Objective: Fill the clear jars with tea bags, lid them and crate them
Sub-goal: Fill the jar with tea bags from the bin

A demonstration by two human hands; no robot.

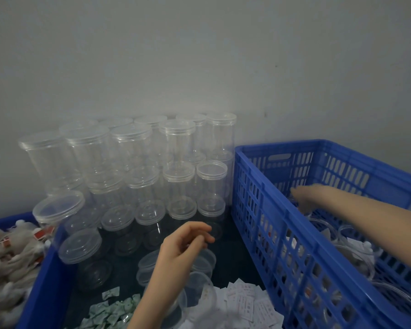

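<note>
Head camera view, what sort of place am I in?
Probably a small packing workstation: stacked clear lidded plastic jars against a plain grey wall, and a blue slotted plastic crate.

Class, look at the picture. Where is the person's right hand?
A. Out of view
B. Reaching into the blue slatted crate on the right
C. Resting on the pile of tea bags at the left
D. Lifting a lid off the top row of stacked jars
B: the right hand is stretched over the rim and inside the blue slatted crate, above the jars there.

Head-worn view — forward and down, close over the worktop [228, 248]
</note>
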